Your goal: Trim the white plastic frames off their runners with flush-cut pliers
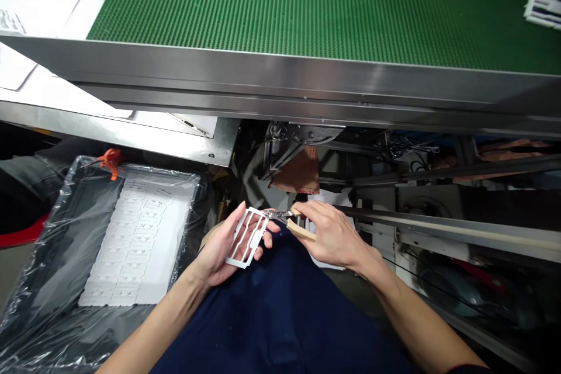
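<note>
My left hand [221, 251] holds a flat white plastic frame [246, 237] with open slots, fingers curled round its edges, over my dark blue lap. My right hand [329, 235] grips small cutters [291, 222] with tan handles. The metal jaws of the cutters touch the top right corner of the frame. Both hands are low, under the edge of the conveyor.
A green conveyor belt [307, 6] with a steel rail [263, 73] runs across the top; another white frame [542, 11] lies on it at far right. At left a plastic-lined bin [56, 263] holds stacked white frames [134, 242]. Machine parts and cables sit under the belt at right.
</note>
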Demonstrator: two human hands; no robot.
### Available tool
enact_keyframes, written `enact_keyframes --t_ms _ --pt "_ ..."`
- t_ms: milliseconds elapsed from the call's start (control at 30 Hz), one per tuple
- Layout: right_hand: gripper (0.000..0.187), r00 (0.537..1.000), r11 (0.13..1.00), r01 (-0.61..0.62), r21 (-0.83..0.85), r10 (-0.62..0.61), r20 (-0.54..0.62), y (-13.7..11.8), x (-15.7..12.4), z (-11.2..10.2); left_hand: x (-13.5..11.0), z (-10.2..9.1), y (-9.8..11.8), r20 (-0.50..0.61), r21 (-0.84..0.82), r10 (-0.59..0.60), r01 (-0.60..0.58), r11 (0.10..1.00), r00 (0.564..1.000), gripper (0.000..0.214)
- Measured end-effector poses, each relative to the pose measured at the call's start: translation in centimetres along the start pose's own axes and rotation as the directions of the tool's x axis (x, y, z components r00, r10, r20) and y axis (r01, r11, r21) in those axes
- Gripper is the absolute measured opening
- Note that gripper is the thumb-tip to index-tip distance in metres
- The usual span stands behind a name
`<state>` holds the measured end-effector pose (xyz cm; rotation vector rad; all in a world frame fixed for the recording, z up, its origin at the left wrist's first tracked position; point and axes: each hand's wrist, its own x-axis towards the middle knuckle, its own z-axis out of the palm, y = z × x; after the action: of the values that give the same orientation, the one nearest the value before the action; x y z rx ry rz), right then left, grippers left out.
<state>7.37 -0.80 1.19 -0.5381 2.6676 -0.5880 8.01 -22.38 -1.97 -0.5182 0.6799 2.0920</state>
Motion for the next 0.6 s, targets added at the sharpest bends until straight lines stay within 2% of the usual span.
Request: enact_keyframes --t_ms 167,433,600 --pt "0.023 0.999 0.997 0.047 -0.068 -0.047 0.006 0.21 0.18 -0.3 0.02 -0.02 0.18 -0.02 0.029 0.002 -0.001 1.0 1.0 0.048" --pt "0.018 0.996 0.995 0.087 -0.047 -0.085 0.031 0.22 0.6 -0.73 -0.38 -0.38 0.39 -0.048 0.055 -0.005 0.008 0.998 0.999 0.047" --pt "0.014 0.996 0.997 0.069 -0.045 -0.066 0.056 0.41 0.7 -0.74 -0.39 -0.31 0.65 -0.063 0.083 -0.022 0.028 0.996 0.998 0.049"
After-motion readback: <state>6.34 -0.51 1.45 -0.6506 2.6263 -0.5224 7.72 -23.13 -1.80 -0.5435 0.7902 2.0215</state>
